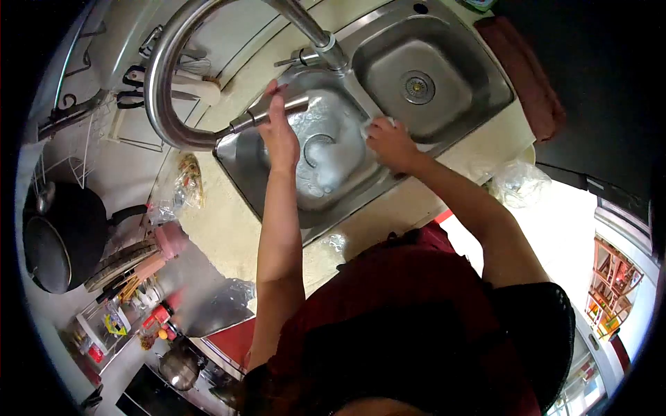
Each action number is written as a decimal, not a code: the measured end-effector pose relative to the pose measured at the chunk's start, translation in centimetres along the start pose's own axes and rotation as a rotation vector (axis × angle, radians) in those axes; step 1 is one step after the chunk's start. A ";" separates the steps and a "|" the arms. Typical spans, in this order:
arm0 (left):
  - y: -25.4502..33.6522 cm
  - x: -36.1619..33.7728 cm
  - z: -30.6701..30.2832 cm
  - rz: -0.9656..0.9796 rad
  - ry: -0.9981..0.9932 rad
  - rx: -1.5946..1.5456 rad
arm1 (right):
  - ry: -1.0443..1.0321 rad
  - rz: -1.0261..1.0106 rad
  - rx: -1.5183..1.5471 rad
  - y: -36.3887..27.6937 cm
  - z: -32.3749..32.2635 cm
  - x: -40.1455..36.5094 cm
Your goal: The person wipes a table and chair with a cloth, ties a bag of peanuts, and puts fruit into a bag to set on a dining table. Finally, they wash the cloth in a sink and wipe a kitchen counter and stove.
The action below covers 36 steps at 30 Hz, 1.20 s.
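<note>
My left hand (pixel 281 142) is closed around the pull-out spray head (pixel 295 105) of the tall curved metal faucet (pixel 158 76). Below it lies the left sink basin (pixel 267 163), with foamy, whitish water (pixel 340 149) over its drain. My right hand (pixel 390 144) is closed at the divider between the two basins, on the right side of the foamy one. A bit of a whitish cloth or sponge (pixel 368 127) shows at its fingertips; the rest is hidden by the hand.
The right basin (pixel 461 87) has a round drain strainer (pixel 418 88). A brown cloth (pixel 524 76) lies past it, and a clear plastic bag (pixel 520 184) is at the counter edge. Knives (pixel 163 90) hang on the wall at upper left. A black wok (pixel 76 229) stands at far left.
</note>
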State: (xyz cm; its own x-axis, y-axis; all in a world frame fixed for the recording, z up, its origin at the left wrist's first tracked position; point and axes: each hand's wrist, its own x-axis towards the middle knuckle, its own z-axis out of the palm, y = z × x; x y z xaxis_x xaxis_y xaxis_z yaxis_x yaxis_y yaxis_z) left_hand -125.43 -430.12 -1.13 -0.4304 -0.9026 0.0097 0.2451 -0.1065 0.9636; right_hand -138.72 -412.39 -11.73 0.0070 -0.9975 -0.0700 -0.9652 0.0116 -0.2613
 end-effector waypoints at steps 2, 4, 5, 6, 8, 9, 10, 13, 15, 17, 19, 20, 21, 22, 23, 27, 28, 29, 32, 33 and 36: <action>0.4 -0.4 2.0 -0.026 -0.056 -0.075 | -0.084 0.003 0.066 -0.6 -2.5 -1.8; 1.1 -1.0 3.6 -0.100 -0.145 -0.200 | 0.009 0.013 0.129 -0.2 -1.2 -2.2; 1.4 -1.3 5.0 -0.096 -0.122 -0.219 | 0.055 0.021 0.163 -0.1 -0.9 -2.4; 1.6 -1.6 6.2 -0.093 -0.097 -0.236 | 0.090 0.029 0.205 0.0 -0.9 -2.6; 2.1 -1.7 7.7 -0.056 -0.108 -0.331 | 0.164 0.047 0.285 0.3 -1.3 -2.9; 2.2 -1.7 8.3 -0.042 -0.085 -0.369 | 0.221 0.079 0.358 0.9 -1.0 -3.1; 2.2 -1.7 8.7 -0.029 -0.060 -0.408 | 0.278 0.109 0.430 1.9 -0.4 -3.1; 2.4 -1.4 8.7 -0.050 -0.082 -0.433 | 0.269 0.546 0.672 6.3 2.1 -2.9; 2.6 -1.5 8.3 -0.064 -0.133 -0.440 | 0.234 0.847 0.732 11.4 3.3 -2.2; 3.0 -2.2 7.8 -0.090 -0.229 -0.394 | 0.131 0.823 0.433 16.5 2.7 -2.2; 2.7 -2.7 6.8 -0.126 -0.298 -0.363 | 0.172 0.815 0.435 19.6 0.3 -1.7; 2.5 -3.1 6.1 -0.152 -0.318 -0.325 | 0.318 0.932 0.713 21.0 0.3 -0.9; 2.5 -3.4 5.5 -0.176 -0.339 -0.287 | 0.242 0.896 0.625 22.7 1.3 0.1; 2.5 -3.7 5.1 -0.197 -0.362 -0.250 | 0.170 0.856 0.537 24.6 2.7 1.3; 2.6 -4.0 4.9 -0.212 -0.347 -0.246 | 0.099 0.813 0.448 24.9 2.9 2.0; 2.6 -5.5 3.5 -0.234 -0.299 -0.131 | 0.020 0.828 0.094 20.3 2.9 2.3; 2.7 -5.9 2.9 -0.244 -0.304 -0.044 | -0.027 0.845 0.109 19.8 3.5 2.1; 2.8 -6.2 2.2 -0.255 -0.310 0.043 | -0.072 0.862 0.124 19.4 4.3 1.9; 3.2 -6.9 0.5 -0.295 -0.289 0.207 | -0.307 0.480 0.018 17.5 7.7 0.4; 3.6 -7.1 -0.2 -0.324 -0.293 0.260 | -0.465 0.354 0.047 16.8 7.2 0.8; 4.6 -7.5 -1.9 -0.385 -0.249 0.432 | -0.719 0.260 0.261 13.2 5.9 1.6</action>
State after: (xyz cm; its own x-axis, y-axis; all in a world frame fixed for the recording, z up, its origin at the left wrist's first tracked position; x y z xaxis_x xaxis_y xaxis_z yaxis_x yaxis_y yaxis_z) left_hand -119.46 -424.63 2.76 -0.6198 -0.7037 -0.3475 -0.3183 -0.1793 0.9309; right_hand -149.92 -413.46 -20.94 0.0430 -0.6733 -0.7381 -0.8675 0.3413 -0.3619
